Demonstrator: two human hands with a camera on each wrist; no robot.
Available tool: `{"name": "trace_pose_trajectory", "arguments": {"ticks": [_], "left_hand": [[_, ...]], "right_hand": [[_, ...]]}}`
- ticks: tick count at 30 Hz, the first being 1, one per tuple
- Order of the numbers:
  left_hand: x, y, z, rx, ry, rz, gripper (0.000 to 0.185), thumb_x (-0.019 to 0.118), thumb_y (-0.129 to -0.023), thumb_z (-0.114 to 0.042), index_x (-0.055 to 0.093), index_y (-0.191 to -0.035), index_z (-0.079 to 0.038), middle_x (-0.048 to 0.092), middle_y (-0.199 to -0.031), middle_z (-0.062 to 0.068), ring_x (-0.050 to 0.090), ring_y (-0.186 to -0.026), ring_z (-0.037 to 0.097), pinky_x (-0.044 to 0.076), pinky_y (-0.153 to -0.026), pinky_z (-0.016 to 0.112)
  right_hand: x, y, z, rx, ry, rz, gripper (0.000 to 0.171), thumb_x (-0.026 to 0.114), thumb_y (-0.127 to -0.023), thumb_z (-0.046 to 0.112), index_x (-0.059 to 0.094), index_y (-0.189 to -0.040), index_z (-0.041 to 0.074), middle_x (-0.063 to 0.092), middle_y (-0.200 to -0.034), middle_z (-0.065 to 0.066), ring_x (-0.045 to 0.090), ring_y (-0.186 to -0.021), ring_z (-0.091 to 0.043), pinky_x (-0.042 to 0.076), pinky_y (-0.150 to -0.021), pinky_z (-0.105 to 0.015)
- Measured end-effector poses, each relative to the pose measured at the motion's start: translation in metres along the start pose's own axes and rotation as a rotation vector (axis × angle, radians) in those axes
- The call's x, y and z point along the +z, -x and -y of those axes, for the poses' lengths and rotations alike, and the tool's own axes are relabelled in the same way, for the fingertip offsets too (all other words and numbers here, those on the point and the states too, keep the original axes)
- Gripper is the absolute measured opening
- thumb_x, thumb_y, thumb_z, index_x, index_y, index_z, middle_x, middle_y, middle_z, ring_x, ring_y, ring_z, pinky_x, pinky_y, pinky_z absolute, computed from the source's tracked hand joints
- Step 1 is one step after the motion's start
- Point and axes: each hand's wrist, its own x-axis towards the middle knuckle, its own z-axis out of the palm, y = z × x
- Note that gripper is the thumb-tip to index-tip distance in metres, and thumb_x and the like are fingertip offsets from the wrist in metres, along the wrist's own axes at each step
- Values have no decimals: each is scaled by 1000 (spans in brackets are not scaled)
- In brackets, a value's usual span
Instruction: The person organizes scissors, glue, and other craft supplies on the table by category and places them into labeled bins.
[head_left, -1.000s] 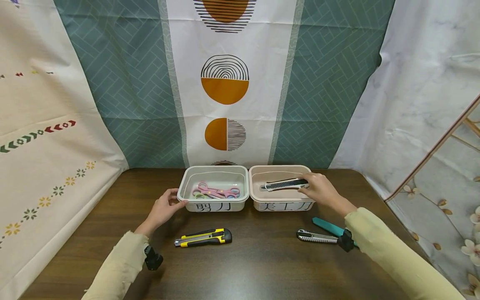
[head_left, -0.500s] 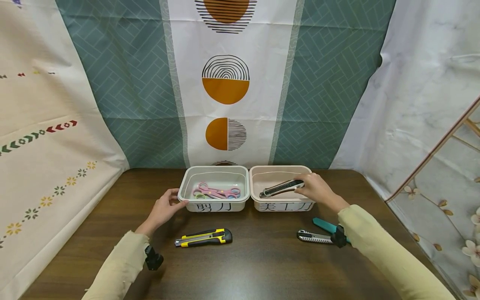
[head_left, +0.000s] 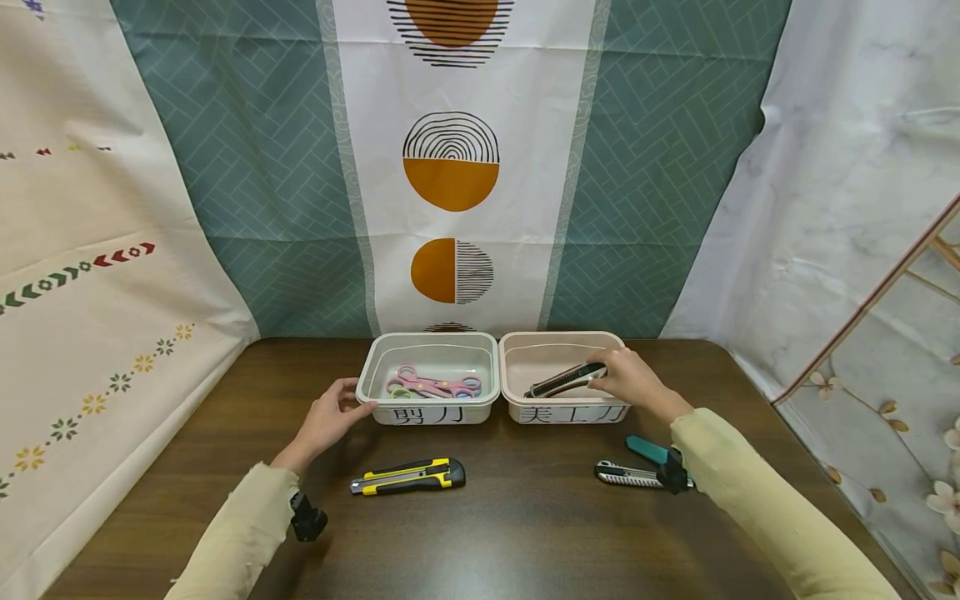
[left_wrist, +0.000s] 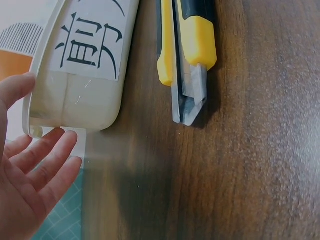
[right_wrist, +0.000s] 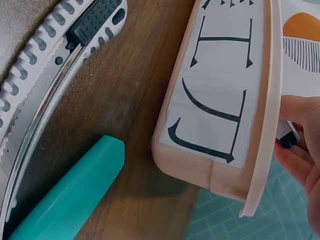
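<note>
My right hand (head_left: 628, 380) pinches the rear end of a black-and-white utility knife (head_left: 564, 382), its front sloping down into the pinkish bin (head_left: 611, 340). The right wrist view shows only the knife's end (right_wrist: 288, 136) between thumb and fingers, behind the bin's rim. My left hand (head_left: 332, 421) rests at the near left corner of the pale grey bin (head_left: 367, 371). In the left wrist view its thumb touches the rim, and the fingers lie fairly straight by the end wall. Inside that bin are pink scissors (head_left: 435, 383) and partly hidden green and blue pieces.
A yellow-and-black utility knife (head_left: 407, 477) lies on the brown table (head_left: 480, 533) before the grey bin. At right, a silver utility knife (head_left: 628, 474) and a teal one-piece handle (head_left: 647, 449) are partly covered by my right wrist. Both bins stand side by side before a hanging cloth.
My right hand has tilted the utility knife's front downward and lowered it into the pinkish bin, the forearm shifting slightly left. My left hand has stayed on the grey bin's corner.
</note>
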Motion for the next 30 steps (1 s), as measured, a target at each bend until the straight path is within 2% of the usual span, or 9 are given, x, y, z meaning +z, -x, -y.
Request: {"name": "trace_pose_trajectory", "arguments": {"ticks": [4,9,13,20,30], "left_hand": [[0,0,0,-2,-1,-5,59,65,-83,-29,41,-126,4,60,-108,24,61,-89,29,49,-72,37],[1,0,0,1,0,-2,59,66,-83,-29,41,-125,4,60,-108,24,61,-89,29,49,-72,38],[1,1,0,2,6,2,59,66,-84,-28,41,-125,5,59,-109,24,61,-89,29,49,-73,38],[1,0,0,5,3,-4,58,66,-83,-28,41,-125,4,60,-108,24,61,-88,29,49,-73,38],[1,-1,1,10,0,-14,58,66,-83,-28,41,-125,4,60,-107,25,61,-87,29,49,-71,36]], "right_hand": [[1,-1,-3,3,14,17,36,74,-71,8,65,-102,-7,67,-95,-18,51,-51,-6,44,-53,-28],[1,-1,-6,15,57,26,33,76,-70,12,68,-98,-4,67,-95,-15,61,-68,-17,49,-65,-37],[3,-1,-11,40,49,54,32,76,-71,13,68,-98,-3,68,-95,-15,62,-73,-20,49,-67,-39],[7,-3,-18,89,-10,113,32,73,-73,9,66,-100,-6,67,-96,-17,54,-63,-12,44,-60,-31],[9,-5,-21,104,55,182,31,72,-74,13,67,-101,-3,68,-95,-13,43,-52,-9,37,-55,-27]]}}
